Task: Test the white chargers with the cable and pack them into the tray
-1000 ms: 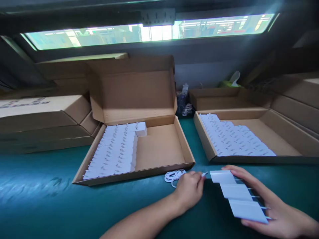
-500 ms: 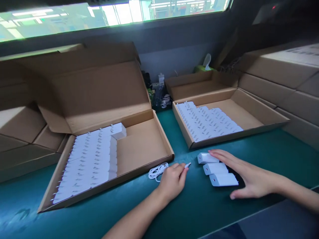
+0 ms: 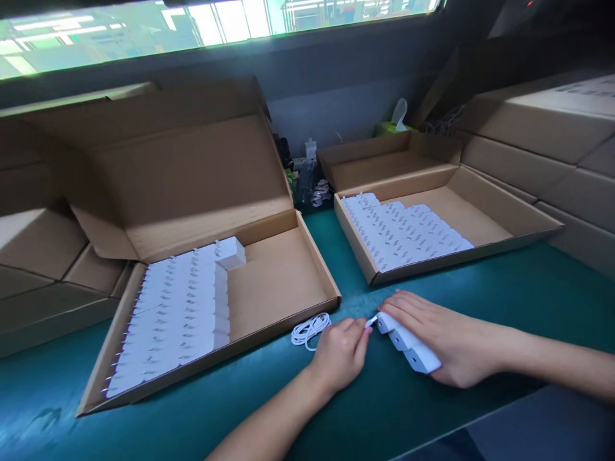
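Note:
My right hand (image 3: 444, 339) lies over three white chargers (image 3: 413, 346) lined up on the green table (image 3: 192, 416), fingers curled round them. My left hand (image 3: 341, 352) pinches the plug end of a white cable (image 3: 310, 328), whose coil lies on the table by the left box's front corner. The plug tip touches the nearest charger's end.
An open cardboard box (image 3: 283, 282) at left is part-filled with rows of white chargers (image 3: 177, 314). A second open box (image 3: 485, 211) at right holds more chargers (image 3: 403, 230). Closed cartons stand at far left (image 3: 38, 256) and far right (image 3: 552, 128). A tissue pack (image 3: 391, 125) sits at the back.
My right hand set the three chargers down on the table and closed over them. My left hand brought the cable plug up to the nearest charger. The view turned slightly right.

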### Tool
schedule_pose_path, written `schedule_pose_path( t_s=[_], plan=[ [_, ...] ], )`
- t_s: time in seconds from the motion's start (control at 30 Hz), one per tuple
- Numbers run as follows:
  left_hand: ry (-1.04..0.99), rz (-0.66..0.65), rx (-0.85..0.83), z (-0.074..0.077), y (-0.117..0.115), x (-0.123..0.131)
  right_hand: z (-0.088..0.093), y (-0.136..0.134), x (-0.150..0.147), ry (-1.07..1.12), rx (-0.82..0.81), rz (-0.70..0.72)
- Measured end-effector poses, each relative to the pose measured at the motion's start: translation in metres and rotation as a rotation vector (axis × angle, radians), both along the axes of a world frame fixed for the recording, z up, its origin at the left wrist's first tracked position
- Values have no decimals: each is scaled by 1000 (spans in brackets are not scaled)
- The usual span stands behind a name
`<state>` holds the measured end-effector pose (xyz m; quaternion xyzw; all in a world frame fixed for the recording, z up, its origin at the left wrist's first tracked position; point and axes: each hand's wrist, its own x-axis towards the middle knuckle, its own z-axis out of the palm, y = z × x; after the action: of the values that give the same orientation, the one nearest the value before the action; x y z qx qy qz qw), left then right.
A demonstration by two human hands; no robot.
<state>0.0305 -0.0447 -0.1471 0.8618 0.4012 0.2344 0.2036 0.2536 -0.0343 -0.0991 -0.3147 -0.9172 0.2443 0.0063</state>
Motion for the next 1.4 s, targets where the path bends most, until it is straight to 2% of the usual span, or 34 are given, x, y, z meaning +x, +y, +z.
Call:
schedule_pose_path(
  t_s=[0.3, 0.6, 0.77, 1.03, 1.4],
  plan=[
    [114, -69, 136, 2, -3, 1, -3, 1, -3, -29, 82, 28],
    [164, -116, 150, 6, 8, 9, -4, 5, -6, -38, 91, 72],
    [145, -145, 156, 6, 9, 8, -3, 4, -6, -48, 86, 37],
    [46, -113, 129, 4, -4, -9, -2, 6, -7, -46, 54, 39],
    [-26, -53, 93, 0, -26, 5, -2, 7, -7, -27, 39, 19]
  ],
)
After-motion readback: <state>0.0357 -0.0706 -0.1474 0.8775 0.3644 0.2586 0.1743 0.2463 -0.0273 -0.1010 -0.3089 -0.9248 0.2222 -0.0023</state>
